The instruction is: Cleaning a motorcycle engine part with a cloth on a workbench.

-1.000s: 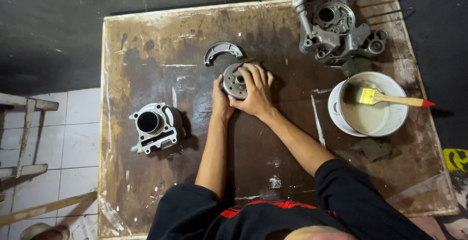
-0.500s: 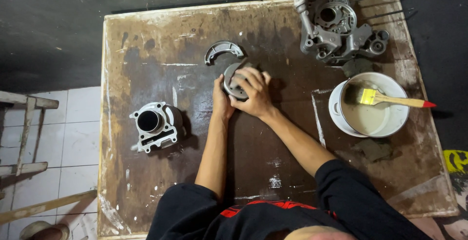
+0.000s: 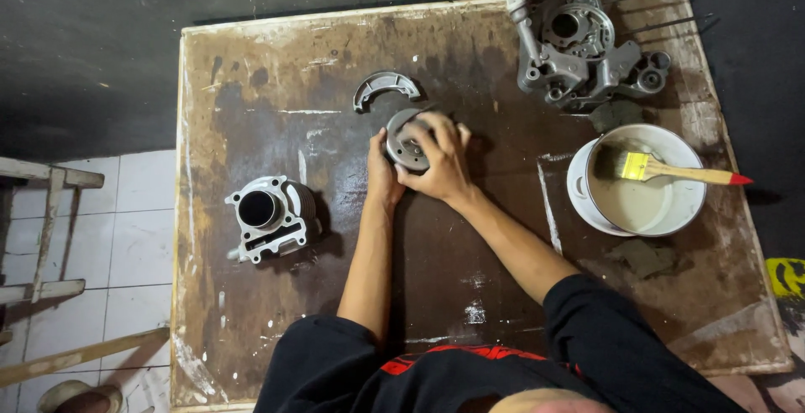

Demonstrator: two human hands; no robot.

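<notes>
Scanning from the left, I saw a finned metal cylinder (image 3: 270, 216) sitting alone on the stained wooden board (image 3: 251, 69); mid-board my left hand (image 3: 381, 170) and right hand (image 3: 440, 161) were both closed around a round metal part (image 3: 407, 146), just below a curved shoe (image 3: 384, 88). Farther right lay an engine casing (image 3: 579, 44) and a white bowl (image 3: 692, 203) holding a yellow brush (image 3: 671, 170); I judged the part was being turned for inspection, needing a firm grip.
</notes>
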